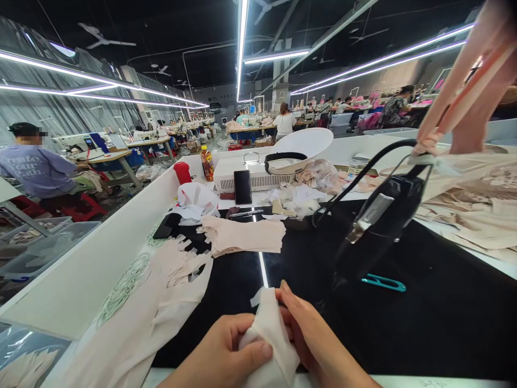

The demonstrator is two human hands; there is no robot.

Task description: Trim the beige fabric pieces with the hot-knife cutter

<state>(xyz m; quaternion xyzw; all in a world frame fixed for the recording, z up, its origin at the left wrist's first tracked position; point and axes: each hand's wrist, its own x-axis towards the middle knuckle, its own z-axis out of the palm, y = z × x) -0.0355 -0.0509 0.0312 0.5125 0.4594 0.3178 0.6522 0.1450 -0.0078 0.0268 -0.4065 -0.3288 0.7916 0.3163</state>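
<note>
A piece of pale cream fabric [271, 328] is held up over the near edge of the black work surface [404, 328]. My left hand [230, 345] is closed on it, with the thumb pressed across the front of the cloth. My right hand [309, 328] lies against the fabric's right side, its thumb raised near the top edge; its other fingers are partly hidden behind the cloth. Ahead of my hands rests a stack of pale pink fabric pieces [246, 235]. More pale fabric [133, 318] spreads along the left side.
A black device with a cable [379, 221] hangs at right, beside teal thread snips [383, 282]. Behind the stack stand a phone [243, 187], a white metal box [226, 178] and a bottle [207, 163]. Green cord bundles [125, 288] lie left. A person [36, 167] sits beyond the left wall.
</note>
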